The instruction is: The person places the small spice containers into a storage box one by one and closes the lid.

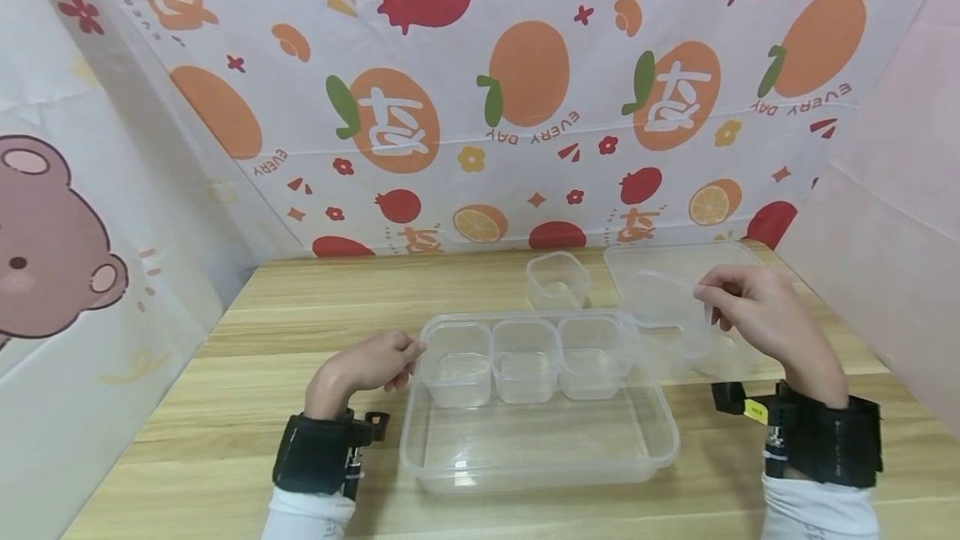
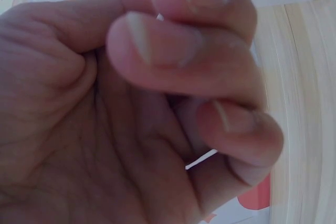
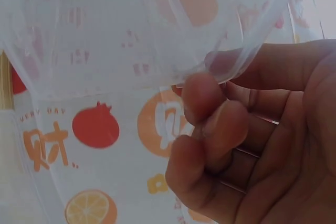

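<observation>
One wooden table (image 1: 322, 294) fronts fruit-print cloth (image 1: 465, 115), right grip (image 1: 757, 302) pinching clear plastic (image 3: 105, 51), left grip (image 1: 371, 363) tray rim (image 1: 540, 470).

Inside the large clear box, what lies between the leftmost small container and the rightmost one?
The middle small container lies between them, as the head view shows.

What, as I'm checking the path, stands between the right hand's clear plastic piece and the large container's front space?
The large container's right rim, with its rightmost cup near the back corner; nothing visible covers the front space.
</observation>
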A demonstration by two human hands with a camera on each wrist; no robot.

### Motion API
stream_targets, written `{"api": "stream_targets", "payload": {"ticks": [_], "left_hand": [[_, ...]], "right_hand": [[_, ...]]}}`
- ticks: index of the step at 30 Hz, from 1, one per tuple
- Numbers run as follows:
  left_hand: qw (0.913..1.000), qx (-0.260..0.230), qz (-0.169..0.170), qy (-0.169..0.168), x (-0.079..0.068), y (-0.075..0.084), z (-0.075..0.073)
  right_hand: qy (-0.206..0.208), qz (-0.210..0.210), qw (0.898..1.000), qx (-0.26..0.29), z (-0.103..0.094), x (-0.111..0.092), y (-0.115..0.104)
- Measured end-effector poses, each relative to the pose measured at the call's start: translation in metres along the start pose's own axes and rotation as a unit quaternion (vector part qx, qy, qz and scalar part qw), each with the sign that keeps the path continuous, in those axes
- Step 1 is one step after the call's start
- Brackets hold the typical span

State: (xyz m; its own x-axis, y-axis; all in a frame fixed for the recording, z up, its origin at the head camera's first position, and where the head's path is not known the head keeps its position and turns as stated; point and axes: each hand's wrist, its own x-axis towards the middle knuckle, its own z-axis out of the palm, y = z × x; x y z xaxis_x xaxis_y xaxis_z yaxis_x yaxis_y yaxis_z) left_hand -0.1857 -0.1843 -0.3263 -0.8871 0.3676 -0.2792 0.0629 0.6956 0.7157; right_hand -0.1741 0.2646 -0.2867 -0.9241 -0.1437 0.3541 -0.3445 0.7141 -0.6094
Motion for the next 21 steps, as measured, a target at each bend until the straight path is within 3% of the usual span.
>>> {"api": "stream_targets", "payload": {"ticks": [8, 21], "left_hand": [[1.0, 0.005, 0.004, -0.001, 0.0, 0.0, 0.0], [0.9999, 0.012, 0.01, 0.0, 0.0, -0.001, 0.0]], "right_hand": [[0.007, -0.058, 0.998, 0.027, 0.009, -0.001, -0.01], [-0.003, -0.083, 0.995, 0.049, 0.019, -0.001, -0.037]]}}
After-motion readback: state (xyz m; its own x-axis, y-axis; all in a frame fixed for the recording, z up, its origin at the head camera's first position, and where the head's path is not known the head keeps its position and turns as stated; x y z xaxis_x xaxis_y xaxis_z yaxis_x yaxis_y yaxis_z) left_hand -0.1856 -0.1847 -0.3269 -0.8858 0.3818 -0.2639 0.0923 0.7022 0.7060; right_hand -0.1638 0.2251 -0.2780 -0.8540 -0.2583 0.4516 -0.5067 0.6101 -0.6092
